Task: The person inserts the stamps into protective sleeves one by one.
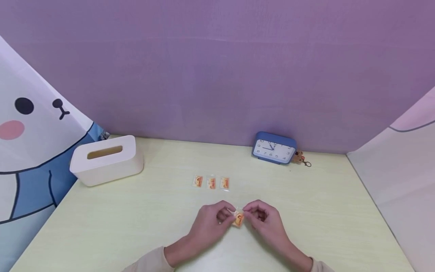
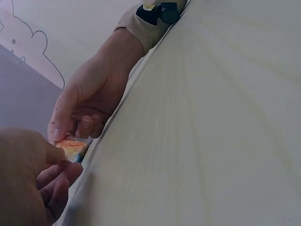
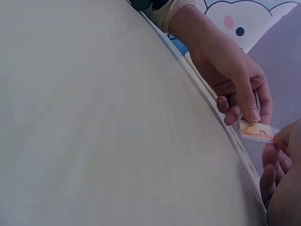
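Observation:
Between my two hands is a small orange-and-white printed packet (image 1: 239,219) in a clear plastic sleeve, held up a little off the table. My left hand (image 1: 211,223) pinches its left edge between thumb and forefinger. At the opposite edge, my right hand (image 1: 266,223) pinches the clear sleeve the same way. Both wrist views show the packet (image 2: 74,148) caught between the fingertips of the two hands. Beyond the hands, three similar packets lie flat in a row: a left one (image 1: 198,181), a middle one (image 1: 211,183) and a right one (image 1: 224,183).
A white tissue box (image 1: 108,166) stands at the back left of the pale table (image 1: 326,204). At the back right is a blue alarm clock (image 1: 274,148), with a small brown keychain figure (image 1: 298,156) beside it. A purple cloth (image 1: 217,75) hangs behind the table.

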`<state>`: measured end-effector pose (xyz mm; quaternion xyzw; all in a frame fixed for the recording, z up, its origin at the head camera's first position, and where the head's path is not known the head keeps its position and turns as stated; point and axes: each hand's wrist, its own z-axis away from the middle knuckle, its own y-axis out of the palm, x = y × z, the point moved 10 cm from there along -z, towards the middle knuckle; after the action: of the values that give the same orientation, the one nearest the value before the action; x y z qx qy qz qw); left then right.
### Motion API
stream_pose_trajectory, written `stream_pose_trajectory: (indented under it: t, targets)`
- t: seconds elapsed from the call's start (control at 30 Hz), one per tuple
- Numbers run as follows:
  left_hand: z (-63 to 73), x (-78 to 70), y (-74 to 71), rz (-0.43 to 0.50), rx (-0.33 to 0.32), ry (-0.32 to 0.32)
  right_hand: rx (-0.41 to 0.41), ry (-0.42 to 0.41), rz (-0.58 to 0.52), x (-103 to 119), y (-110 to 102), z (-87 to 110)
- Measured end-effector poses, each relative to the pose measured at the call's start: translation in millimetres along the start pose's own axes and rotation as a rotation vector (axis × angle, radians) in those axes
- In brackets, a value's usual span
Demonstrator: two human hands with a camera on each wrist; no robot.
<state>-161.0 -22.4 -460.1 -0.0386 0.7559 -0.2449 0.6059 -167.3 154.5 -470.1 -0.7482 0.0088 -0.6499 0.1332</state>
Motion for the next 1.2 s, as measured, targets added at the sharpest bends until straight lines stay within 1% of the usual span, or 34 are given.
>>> stream_pose_trajectory:
  t: [0.13,0.3,0.53,0.8,0.93,1.07,1.2]
  targets:
    - [4.0,7.3,-1.3,-0.015,0.016,0.004,-0.038,0.022,0.027,0.0,-3.9,-6.9]
    - [13.4,14.8,-4.8,-0.037,0.050,0.008,-0.080,0.052,0.063,-1.4,-11.4,-18.4]
    - [26.4,16.2,-9.1,-0.045,0.060,0.032,-0.074,0.069,0.126,-5.5,-17.0,-39.0]
    - [27.9,13.6,-9.9,-0.045,0.054,0.045,-0.065,0.034,0.185,-12.9,-16.1,-65.7]
    - [28.6,13.9,-9.9,-0.039,0.058,0.041,-0.060,0.019,0.220,-15.9,-13.7,-77.4]
    - [28.7,14.5,-10.3,-0.033,0.058,0.032,-0.064,0.002,0.271,-16.4,-12.3,-86.1]
    - [28.3,13.8,-10.9,-0.033,0.054,0.036,-0.075,-0.010,0.332,-16.7,-12.1,-92.3]
